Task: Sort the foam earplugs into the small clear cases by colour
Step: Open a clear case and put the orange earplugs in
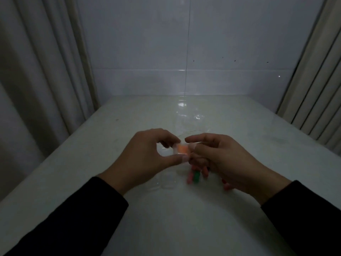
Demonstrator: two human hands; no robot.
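Dim light falls on a white table [92,182] set against a tiled wall [184,52], with pale curtains [36,71] hanging on both sides. Nearest the camera, two dark sleeves [77,218] reach in from the bottom corners. Just beyond them, an empty clear case [167,182] lies on the table, almost invisible against the white. To its right lie loose earplugs — a pink earplug [190,177] touching a green earplug [196,177] — partly under the right hand [227,163]. Above and just beyond the empty case, both hands meet over the table around a small clear case with orange earplugs [182,149] inside. The left hand [145,157] pinches this case between thumb and forefinger; the right hand's curled fingers close on its other side. Whether the case's lid is open or closed cannot be told — the picture is too blurred. Farther back, faint reflections shine on the table near the wall.
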